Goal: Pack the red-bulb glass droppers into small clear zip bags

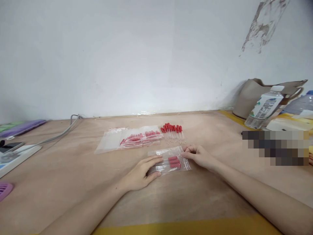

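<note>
Yellow edging (183,227) runs along the near side of the brown tabletop (137,209), nearest the head camera, with two bare forearms reaching in above it. Just beyond lies one clear plastic bag (185,165), flat on the tabletop between the hands. Inside it three red bulbs (174,162) show in a stack, their ends toward the right; the stems run leftward, partly under the left hand (144,169). That hand is loosely spread, fingers resting on the bag's left part and thumb at its lower edge, without a closed grip. The right hand (199,156) has thumb and fingertips brought together on the bag's upper right corner, pinching it.

Farther back, left of centre, plastic bags overlap in a row. At least two filled bags (133,138) hold red-bulbed pieces, too crowded to count; the flat bags (107,143) at the row's left end look unfilled, their number unclear. To the right of the row, just beside it, lie loose droppers (173,130), more than ten, bulbs toward the wall.

At the far right stand one white-capped bottle (266,104), its contents hard to make out, one blue-capped bottle (300,102), and one tan vessel (244,101).
</note>
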`<action>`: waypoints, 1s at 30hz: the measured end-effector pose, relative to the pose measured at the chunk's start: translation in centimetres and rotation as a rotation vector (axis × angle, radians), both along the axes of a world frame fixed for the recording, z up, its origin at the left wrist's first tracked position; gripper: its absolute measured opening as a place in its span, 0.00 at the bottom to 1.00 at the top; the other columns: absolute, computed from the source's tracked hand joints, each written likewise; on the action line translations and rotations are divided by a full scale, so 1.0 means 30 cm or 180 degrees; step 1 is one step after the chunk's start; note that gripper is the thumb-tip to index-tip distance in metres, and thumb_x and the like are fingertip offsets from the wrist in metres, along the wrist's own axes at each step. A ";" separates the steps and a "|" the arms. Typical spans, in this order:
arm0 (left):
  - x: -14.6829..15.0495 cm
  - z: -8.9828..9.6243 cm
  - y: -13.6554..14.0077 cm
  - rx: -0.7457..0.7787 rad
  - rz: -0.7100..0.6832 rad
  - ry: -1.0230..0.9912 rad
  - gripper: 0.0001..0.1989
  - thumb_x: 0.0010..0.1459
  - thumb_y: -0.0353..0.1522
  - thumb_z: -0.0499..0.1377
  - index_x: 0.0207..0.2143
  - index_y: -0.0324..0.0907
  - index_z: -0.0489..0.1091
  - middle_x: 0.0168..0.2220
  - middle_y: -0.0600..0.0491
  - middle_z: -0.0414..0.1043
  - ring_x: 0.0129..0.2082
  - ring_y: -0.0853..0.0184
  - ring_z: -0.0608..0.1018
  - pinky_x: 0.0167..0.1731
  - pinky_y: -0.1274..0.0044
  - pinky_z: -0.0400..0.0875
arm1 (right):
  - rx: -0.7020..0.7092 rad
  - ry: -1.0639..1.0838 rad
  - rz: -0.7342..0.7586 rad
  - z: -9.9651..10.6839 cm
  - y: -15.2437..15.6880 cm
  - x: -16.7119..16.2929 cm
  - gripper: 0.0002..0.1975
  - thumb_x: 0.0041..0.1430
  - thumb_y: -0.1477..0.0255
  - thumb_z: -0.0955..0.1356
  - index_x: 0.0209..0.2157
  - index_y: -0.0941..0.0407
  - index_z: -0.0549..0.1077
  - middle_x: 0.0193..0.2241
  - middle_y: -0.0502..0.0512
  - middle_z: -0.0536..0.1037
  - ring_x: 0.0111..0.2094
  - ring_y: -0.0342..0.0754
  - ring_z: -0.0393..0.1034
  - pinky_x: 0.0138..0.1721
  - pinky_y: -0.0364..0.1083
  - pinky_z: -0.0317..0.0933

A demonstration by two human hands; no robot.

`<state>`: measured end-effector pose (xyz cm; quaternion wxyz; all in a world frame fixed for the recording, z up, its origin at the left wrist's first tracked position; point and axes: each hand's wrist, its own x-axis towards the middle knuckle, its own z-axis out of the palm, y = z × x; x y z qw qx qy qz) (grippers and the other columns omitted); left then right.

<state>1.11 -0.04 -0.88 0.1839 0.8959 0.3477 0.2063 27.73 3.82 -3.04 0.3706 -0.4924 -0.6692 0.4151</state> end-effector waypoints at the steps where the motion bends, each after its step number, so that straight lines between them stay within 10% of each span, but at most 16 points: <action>1: 0.000 0.000 0.000 0.0001 0.0005 0.0006 0.22 0.59 0.35 0.53 0.56 0.47 0.57 0.56 0.51 0.59 0.54 0.62 0.64 0.53 0.66 0.59 | -0.0106 0.0064 -0.0084 -0.001 0.007 0.011 0.15 0.47 0.61 0.66 0.16 0.57 0.66 0.25 0.52 0.73 0.26 0.43 0.65 0.29 0.43 0.59; 10: -0.004 -0.006 0.000 0.0016 0.0048 0.0047 0.23 0.59 0.36 0.53 0.56 0.47 0.56 0.57 0.51 0.58 0.55 0.61 0.63 0.54 0.65 0.59 | 0.0822 -0.0346 -0.1681 -0.048 0.246 0.071 0.16 0.47 0.60 0.66 0.31 0.58 0.69 0.28 0.54 0.74 0.28 0.44 0.66 0.31 0.43 0.60; 30: -0.004 0.000 -0.004 -0.0009 0.0016 0.0014 0.22 0.59 0.35 0.53 0.56 0.48 0.57 0.56 0.51 0.59 0.55 0.61 0.63 0.53 0.65 0.59 | 0.0258 -0.1079 -0.2030 -0.024 0.434 0.060 0.24 0.47 0.63 0.65 0.45 0.61 0.67 0.39 0.65 0.75 0.40 0.53 0.70 0.38 0.47 0.61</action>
